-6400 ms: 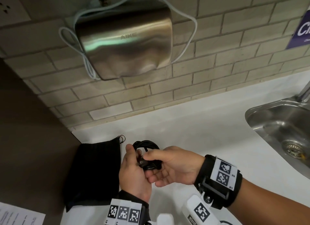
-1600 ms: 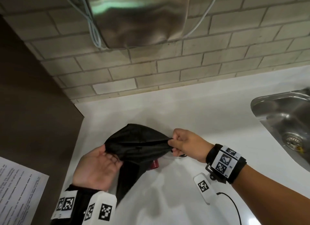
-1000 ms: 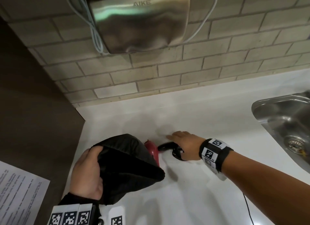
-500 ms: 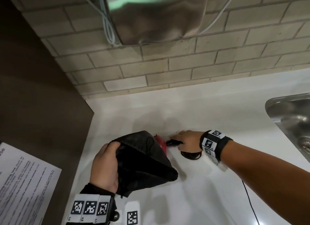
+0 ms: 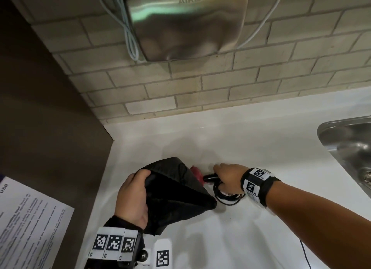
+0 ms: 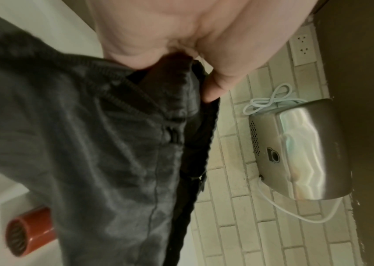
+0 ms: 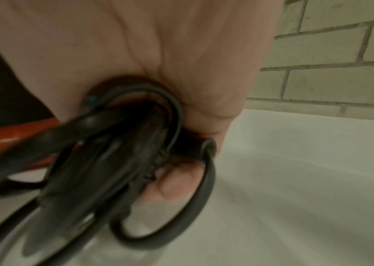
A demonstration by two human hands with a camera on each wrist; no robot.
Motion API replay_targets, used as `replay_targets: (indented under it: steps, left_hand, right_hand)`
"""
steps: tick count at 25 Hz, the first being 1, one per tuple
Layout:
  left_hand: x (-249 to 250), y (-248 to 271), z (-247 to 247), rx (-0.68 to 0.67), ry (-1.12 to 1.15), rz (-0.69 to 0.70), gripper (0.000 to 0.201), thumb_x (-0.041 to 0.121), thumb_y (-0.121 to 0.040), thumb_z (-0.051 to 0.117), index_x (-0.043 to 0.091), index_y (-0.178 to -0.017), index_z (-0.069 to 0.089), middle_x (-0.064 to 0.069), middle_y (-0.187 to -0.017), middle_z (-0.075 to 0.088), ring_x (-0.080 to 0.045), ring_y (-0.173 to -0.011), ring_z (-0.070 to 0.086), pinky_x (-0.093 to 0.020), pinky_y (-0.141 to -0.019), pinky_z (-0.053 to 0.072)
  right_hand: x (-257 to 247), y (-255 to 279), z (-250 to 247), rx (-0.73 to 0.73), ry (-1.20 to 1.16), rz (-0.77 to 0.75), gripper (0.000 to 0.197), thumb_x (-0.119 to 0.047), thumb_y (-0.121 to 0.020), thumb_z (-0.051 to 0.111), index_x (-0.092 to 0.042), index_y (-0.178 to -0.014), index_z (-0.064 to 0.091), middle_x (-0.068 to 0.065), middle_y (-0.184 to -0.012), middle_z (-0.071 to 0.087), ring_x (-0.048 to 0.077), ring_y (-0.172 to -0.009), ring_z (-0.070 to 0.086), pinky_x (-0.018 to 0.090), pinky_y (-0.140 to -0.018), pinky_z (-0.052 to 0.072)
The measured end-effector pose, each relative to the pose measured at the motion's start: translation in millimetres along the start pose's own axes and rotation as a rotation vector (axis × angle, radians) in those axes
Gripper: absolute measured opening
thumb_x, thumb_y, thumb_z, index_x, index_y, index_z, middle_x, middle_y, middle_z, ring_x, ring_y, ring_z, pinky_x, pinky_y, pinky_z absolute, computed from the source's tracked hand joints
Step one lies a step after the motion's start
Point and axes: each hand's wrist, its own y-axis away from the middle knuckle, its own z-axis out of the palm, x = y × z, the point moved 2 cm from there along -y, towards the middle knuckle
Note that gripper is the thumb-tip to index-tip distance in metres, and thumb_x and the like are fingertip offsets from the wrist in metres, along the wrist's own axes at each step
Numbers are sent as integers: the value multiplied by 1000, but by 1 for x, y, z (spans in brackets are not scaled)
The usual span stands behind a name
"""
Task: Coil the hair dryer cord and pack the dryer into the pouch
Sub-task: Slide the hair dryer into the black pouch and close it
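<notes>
A black fabric pouch is lifted off the white counter, and my left hand grips its rim, as the left wrist view shows on the pouch. Behind the pouch lies the red hair dryer, its red barrel showing past the cloth. My right hand is curled round the dryer's black handle and the coiled black cord. In the right wrist view the cord loops hang from that fist, with the red body beyond.
A steel hand dryer with a white cable hangs on the brick wall. A steel sink is set into the counter at right. A dark panel bounds the left, with a printed sheet below it.
My right hand let go of the pouch's rim, reached to the dryer behind it and closed on its handle and cord. My left hand took hold of the pouch's rim.
</notes>
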Motion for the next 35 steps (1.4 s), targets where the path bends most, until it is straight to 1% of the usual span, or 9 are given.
replay_targets:
  steps: [5,9,13,17,21,23,26,31,35]
  left_hand:
    - [4,-6,11,-6,-18,46,43,35,-78,79,13,-115,74,-15,-109,81,-36,-100,78,-57,-92,60]
    - [8,-7,26,-44,-36,63,41,39,-72,82,18,-107,79,-12,-103,83,-35,-96,79,-57,-91,61]
    - [8,-9,47,-67,-18,20,38,38,-70,83,15,-100,83,-18,-104,82,-39,-99,78,-57,-98,58]
    - [20,-1,71,-219,-60,29,57,43,-61,84,5,-104,79,-26,-113,78,-44,-104,75,-61,-94,59]
    - [27,3,76,-265,-194,247,26,38,-88,71,16,-95,83,-12,-108,81,-24,-99,77,-41,-96,60]
    - [26,4,72,-253,-436,493,23,36,-99,62,28,-84,77,-6,-112,71,-2,-94,69,-16,-88,50]
    - [4,8,72,-336,-716,689,28,46,-99,54,37,-78,70,3,-112,54,2,-99,59,-5,-86,39]
    - [-12,25,88,-365,-611,747,39,46,-101,47,37,-132,71,-1,-108,50,-3,-105,56,-1,-90,38]
    - [-7,38,97,-413,-799,942,39,49,-104,45,46,-138,63,6,-100,46,-5,-96,57,-7,-84,45]
  right_hand:
    - [28,30,-23,30,-386,76,21,-24,-93,56,-25,-111,46,0,-92,63,29,-88,66,36,-74,51]
    - [32,76,-74,192,-890,-19,63,-22,-79,62,-49,-136,55,10,-108,75,21,-90,71,47,-94,55]
    - [-4,118,-108,-129,-1434,-287,66,-2,-85,52,-17,-150,49,10,-70,63,15,-53,63,23,-52,57]
    - [-37,118,-103,-468,-1372,-382,57,19,-97,31,4,-152,35,-4,-72,72,2,-54,66,12,-52,51]
    - [-30,86,-66,-366,-1434,-158,52,3,-89,47,2,-140,56,11,-111,67,14,-78,71,25,-68,54]
    - [-18,73,-53,-269,-1493,-3,32,-11,-91,52,-6,-116,70,19,-93,64,27,-65,58,31,-54,40]
    - [-18,64,-51,-228,-1638,188,24,-22,-98,42,-11,-86,60,11,-68,54,18,-44,44,21,-38,31]
    - [-52,54,-48,-32,-1682,237,20,-9,-99,43,-5,-87,58,11,-62,53,19,-42,47,21,-38,35]
    - [-69,54,-53,-100,-1672,177,31,-23,-102,47,-7,-81,62,10,-62,55,19,-45,51,23,-42,39]
